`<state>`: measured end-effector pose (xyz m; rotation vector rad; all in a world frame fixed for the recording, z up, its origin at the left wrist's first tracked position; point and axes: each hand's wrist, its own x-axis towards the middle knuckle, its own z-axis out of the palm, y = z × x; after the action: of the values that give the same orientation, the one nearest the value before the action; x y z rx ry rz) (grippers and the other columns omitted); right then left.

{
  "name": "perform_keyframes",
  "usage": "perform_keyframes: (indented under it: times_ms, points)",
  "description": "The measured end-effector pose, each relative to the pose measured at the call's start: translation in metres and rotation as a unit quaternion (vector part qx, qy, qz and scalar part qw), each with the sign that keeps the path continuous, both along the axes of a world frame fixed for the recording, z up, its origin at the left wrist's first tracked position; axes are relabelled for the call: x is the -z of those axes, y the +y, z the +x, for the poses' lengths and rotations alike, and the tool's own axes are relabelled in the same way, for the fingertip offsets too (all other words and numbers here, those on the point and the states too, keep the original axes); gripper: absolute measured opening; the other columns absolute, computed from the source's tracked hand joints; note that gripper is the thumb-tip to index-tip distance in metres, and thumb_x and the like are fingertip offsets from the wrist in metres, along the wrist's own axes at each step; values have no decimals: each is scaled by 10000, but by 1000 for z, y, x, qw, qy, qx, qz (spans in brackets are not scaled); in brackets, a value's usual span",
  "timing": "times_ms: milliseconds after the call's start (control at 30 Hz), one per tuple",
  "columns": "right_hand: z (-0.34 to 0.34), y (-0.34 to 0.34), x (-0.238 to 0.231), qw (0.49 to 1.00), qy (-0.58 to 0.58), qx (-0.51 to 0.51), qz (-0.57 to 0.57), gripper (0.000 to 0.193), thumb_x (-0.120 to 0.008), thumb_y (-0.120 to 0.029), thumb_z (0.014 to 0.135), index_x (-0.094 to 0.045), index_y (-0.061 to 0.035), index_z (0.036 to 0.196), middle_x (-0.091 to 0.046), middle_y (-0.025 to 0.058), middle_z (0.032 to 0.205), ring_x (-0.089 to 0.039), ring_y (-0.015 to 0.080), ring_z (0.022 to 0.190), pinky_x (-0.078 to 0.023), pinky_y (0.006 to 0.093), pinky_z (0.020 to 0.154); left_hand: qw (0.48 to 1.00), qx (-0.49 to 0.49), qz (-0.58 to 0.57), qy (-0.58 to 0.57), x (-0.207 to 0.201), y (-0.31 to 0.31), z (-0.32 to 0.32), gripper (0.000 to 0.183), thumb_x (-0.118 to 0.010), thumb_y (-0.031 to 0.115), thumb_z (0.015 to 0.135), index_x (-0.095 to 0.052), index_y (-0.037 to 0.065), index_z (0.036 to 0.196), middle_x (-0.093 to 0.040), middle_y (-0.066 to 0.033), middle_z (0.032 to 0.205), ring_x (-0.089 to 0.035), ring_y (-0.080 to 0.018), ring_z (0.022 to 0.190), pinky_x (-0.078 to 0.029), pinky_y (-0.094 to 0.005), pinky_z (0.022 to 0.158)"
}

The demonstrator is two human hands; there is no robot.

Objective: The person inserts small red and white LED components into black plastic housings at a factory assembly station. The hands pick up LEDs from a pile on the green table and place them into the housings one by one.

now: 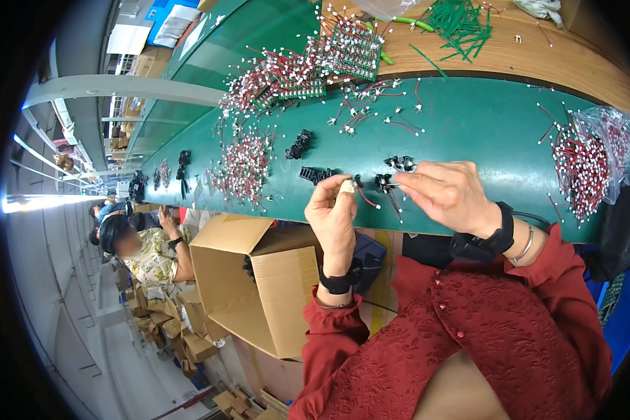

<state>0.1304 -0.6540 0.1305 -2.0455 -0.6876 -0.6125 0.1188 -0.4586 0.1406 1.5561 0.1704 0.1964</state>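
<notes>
My left hand [334, 220] is closed in a pinch over the green work surface [469, 119], with a pale wrap on a fingertip. A small wired piece with a red lead [368, 199] sticks out from its fingertips. My right hand [451, 192] is closed too, thumb against fingers; what it holds, if anything, is hidden. Its fingertips are beside a small black plastic part [383, 183] with red leads hanging near it. Just behind lies another black part [401, 163]. Left of my hands are a black part row [318, 175] and a second black cluster [299, 145].
Red-wired pieces with white ends lie in a pile [245, 168] at left, on green boards [343, 56] behind, and by a clear bag [619, 147] at right. Green strips [458, 28] lie on a wooden ledge. An open cardboard box [259, 294] stands below; a co-worker [154, 252] sits further left.
</notes>
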Motion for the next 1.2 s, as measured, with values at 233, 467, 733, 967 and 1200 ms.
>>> perform_keyframes:
  times_ms: [233, 467, 733, 967, 1200]
  points:
    - [6, -3, 2, 999, -31, -9, -11, 229, -686, -117, 698, -661, -130, 925, -552, -14, 686, -581, 157, 605, -464, 285, 493, 977, 84, -135, 145, 3, -9, -10, 215, -589, 71, 867, -600, -31, 1057, -569, -14, 717, -425, -54, 495, -308, -182, 426]
    - [3, -1, 4, 999, -26, -36, -30, 263, -714, -85, 644, -673, -105, 903, -585, -7, 703, -588, 160, 601, -472, 283, 502, 967, 115, -167, 155, -1, -10, -13, 231, -572, 79, 877, -595, -48, 1068, -554, -16, 719, -465, -61, 532, -347, -183, 450]
    - [3, -2, 5, 997, -32, -39, -64, 255, -717, -84, 623, -671, -107, 873, -553, -11, 677, -570, 151, 589, -461, 279, 495, 951, 119, -207, 196, -4, -9, -15, 222, -518, -18, 845, -576, -42, 1058, -564, -33, 765, -470, -64, 550, -342, -186, 443]
    - [2, 0, 5, 996, -46, -41, -60, 112, -658, -138, 714, -659, -114, 824, -494, -8, 644, -560, 145, 590, -432, 291, 464, 939, 135, -222, 225, -6, -6, -13, 201, -515, -49, 811, -562, -27, 1004, -577, -41, 759, -483, -59, 549, -340, -182, 439]
    - [3, -3, 4, 995, -49, -51, -65, 201, -700, -108, 657, -662, -120, 853, -511, -14, 648, -552, 146, 567, -438, 280, 467, 952, 131, -174, 215, -5, -7, -10, 195, -528, -60, 795, -562, -38, 986, -591, -40, 745, -469, -56, 515, -335, -185, 432]
